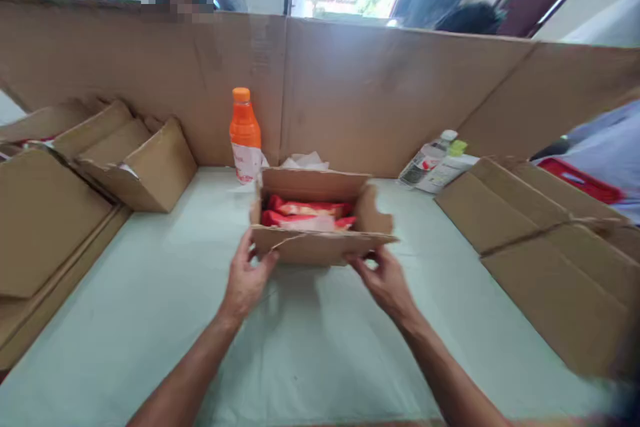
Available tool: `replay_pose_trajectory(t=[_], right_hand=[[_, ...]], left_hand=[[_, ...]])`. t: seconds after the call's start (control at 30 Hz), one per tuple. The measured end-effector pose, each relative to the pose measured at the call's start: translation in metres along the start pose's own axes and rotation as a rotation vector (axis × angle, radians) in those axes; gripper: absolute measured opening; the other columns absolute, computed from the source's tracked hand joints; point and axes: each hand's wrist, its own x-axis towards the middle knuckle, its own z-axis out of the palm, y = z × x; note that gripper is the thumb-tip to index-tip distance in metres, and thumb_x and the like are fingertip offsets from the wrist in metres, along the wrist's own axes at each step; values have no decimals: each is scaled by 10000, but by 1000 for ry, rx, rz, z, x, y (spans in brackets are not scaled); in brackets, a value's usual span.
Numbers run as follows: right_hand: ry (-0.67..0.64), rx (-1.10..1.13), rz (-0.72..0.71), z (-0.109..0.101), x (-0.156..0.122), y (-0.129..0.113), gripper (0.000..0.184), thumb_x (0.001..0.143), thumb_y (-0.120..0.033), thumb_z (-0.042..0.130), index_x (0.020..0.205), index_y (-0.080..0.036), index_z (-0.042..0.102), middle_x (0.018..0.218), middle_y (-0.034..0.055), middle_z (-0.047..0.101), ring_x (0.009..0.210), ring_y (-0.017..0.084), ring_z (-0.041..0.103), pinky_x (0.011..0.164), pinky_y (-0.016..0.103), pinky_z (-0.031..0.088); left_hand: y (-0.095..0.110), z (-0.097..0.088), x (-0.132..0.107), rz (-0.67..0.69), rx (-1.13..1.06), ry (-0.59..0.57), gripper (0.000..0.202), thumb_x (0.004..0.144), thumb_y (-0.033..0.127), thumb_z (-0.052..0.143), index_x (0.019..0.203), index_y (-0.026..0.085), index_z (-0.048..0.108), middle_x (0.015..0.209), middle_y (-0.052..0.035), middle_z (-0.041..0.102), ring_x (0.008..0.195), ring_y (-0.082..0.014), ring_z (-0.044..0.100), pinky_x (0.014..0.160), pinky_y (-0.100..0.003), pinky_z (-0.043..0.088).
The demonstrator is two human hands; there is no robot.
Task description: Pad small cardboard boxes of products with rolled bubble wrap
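Note:
A small open cardboard box (310,248) is at the middle of the table, its near side facing me. Inside it lie red packets (307,207), partly hidden by the front wall. My left hand (247,277) grips the box's near left corner, thumb on the front and fingers around the side. At the lower right of the front wall, my right hand (383,277) pinches the cardboard, with some fingertips hidden. A shadow lies on the cloth below the box, which looks slightly raised or tilted; I cannot tell which.
An orange bottle (245,133) stands behind the box to the left. A clear bottle (427,159) leans at the back right. Cardboard boxes line the left (145,163) and right (560,267) sides. A cardboard wall (390,93) closes off the back. Pale green cloth (320,360) covers the table.

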Motion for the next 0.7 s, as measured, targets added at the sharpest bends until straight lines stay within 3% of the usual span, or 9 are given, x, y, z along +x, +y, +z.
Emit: replay_pose_trajectory(t=[0.07,0.13,0.23,0.33,0.4,0.43,0.5,0.6,0.7], right_hand=[[95,-102,23,-29,-35,18,484,805,-671,608,810,-190,653,731,85,723,652,241,665,570,336,516],[159,-141,18,-43,-66,28,449,822,-641,624,827,-194,663,738,82,724,655,240,663,559,330,511],[208,-85,-40,-23,-95,22,415,868,-592,608,948,-189,671,817,88,726,698,240,666,590,337,536],[227,-28,-92,9,-97,13,385,915,-522,579,1101,-193,651,911,92,718,783,244,668,683,361,564],[239,-25,-89,12,-90,20,358,921,-490,586,1116,-196,644,924,89,708,791,237,657,695,355,566],[252,-26,-76,8,-86,28,340,918,-482,593,1094,-196,645,915,85,702,779,229,649,688,346,564],[315,-40,-30,-11,-80,52,311,903,-483,610,1007,-192,642,857,67,683,730,210,626,656,328,556],[455,-102,68,-46,-72,100,309,871,-487,641,957,-191,620,809,44,654,685,196,606,645,335,550],[579,-161,128,-68,-67,145,435,883,-451,616,1212,-170,574,1046,112,674,821,227,652,732,388,574]], left_hand=[[-5,16,-18,2,22,-95,534,743,414,762,1204,195,606,1232,-101,671,1128,-249,646,990,-368,513],[-9,21,-32,-25,36,-144,479,732,438,772,1119,190,638,1153,-92,699,1102,-251,657,970,-359,523],[-14,0,-44,-122,43,-146,475,722,486,769,1072,190,646,1091,-80,715,1025,-239,683,904,-339,550],[-19,-22,-41,-194,52,-99,562,689,501,794,1129,198,619,1147,-82,704,1062,-244,678,894,-323,554],[-23,-17,-32,-188,58,-114,572,693,488,794,1151,199,607,1178,-84,693,1096,-246,668,913,-322,546],[-25,-6,-26,-165,56,-146,555,705,477,782,1152,197,607,1179,-84,691,1101,-245,666,922,-325,543],[-29,33,-7,-92,52,-259,518,736,449,740,1164,187,611,1184,-89,689,1097,-244,664,938,-342,536],[-35,121,32,-1,52,-451,523,734,361,705,1217,180,613,1239,-100,681,1117,-253,653,971,-377,523],[-50,214,65,7,83,-514,523,711,240,718,1225,204,627,1257,-86,680,1195,-267,610,1030,-406,484]])
